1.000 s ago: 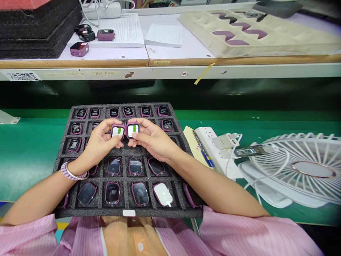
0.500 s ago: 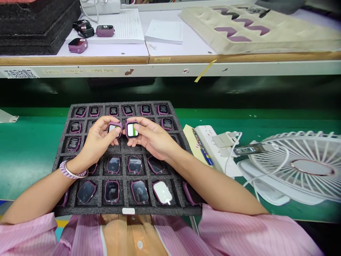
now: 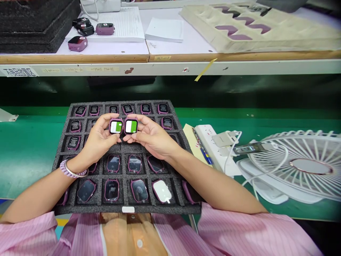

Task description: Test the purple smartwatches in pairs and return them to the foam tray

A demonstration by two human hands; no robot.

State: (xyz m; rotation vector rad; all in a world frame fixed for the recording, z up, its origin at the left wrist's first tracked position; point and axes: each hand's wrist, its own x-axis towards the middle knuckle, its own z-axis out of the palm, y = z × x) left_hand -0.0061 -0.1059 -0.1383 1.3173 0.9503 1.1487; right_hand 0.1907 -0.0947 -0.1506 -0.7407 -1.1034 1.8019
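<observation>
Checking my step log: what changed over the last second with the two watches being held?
The left hand raised the left watch and the right hand the right watch slightly, thumbs clearing both lit screens. Grips unchanged; foam tray stayed put.

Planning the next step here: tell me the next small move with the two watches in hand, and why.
Probably set both down into the tray. The left hand holds the left watch, the right hand the right watch, side by side, screens lit white and green, facing up. The cells just under the hands look empty; other cells hold watches.
</observation>
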